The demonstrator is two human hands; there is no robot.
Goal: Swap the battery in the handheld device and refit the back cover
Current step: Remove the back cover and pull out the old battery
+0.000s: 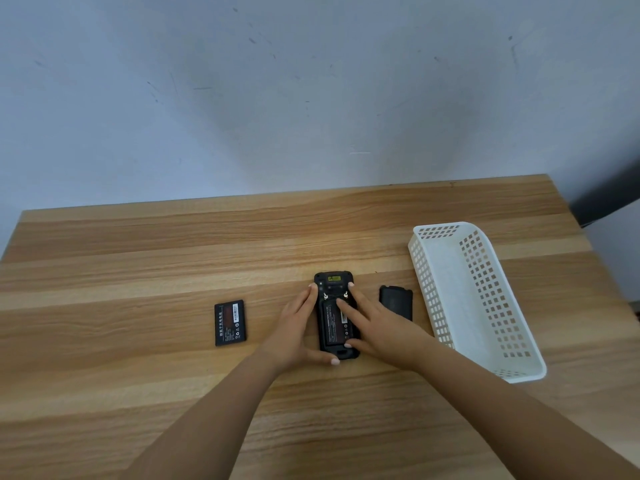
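Observation:
The black handheld device point(333, 284) lies face down on the wooden table point(173, 258), its back uncovered. A battery point(334, 327) sits in its compartment. My left hand point(298, 327) grips the device's left side, thumb under its near end. My right hand point(375, 323) rests on it from the right, fingertips pressing on the battery's top. A second battery point(229, 322) lies loose on the table to the left. The black back cover point(396, 302) lies just right of the device, partly hidden by my right hand.
A white perforated plastic basket point(485, 306) stands at the right of the table, with nothing seen inside. A pale wall rises behind the table's far edge. A dark object point(609, 195) shows beyond the table's right corner.

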